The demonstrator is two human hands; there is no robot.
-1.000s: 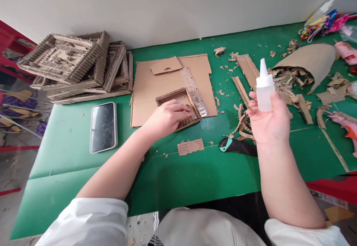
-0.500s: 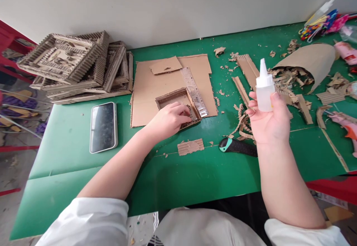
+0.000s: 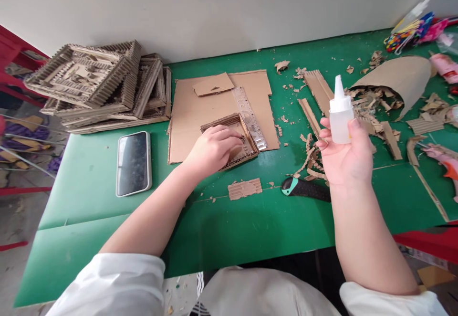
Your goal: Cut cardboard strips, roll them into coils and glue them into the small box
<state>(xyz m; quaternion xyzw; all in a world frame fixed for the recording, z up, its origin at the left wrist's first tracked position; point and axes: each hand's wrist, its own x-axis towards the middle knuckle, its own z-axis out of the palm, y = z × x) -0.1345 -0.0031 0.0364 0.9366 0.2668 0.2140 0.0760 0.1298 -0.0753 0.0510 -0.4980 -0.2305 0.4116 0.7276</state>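
My right hand (image 3: pixel 345 161) is wrapped around a small translucent squeeze bottle (image 3: pixel 341 124), held upright with its white pointed nozzle up. My left hand (image 3: pixel 214 149) reaches over a shallow cardboard box (image 3: pixel 252 139), fingers loosely bent and apart above its inside. The hand covers the box's left and front-left side. Small dark corrugated bits show inside, partly hidden by the fingers. Under the box lies a flat cardboard sheet (image 3: pixel 186 115). Against the box's right side rests a clear plastic ruler (image 3: pixel 248 115).
At the left are stacked corrugated cardboard frames (image 3: pixel 103 87) and a phone (image 3: pixel 133 164). A cutter with a black handle (image 3: pixel 307 189) and a corrugated scrap (image 3: pixel 245 189) lie in front. Right of these are cardboard strips (image 3: pixel 318 89), a cardboard cone (image 3: pixel 404 79) and a pink glue gun (image 3: pixel 442 156).
My left hand has drawn back slightly to the left, its fingers lifting from the box's inner right part. The right hand and bottle have hardly moved.
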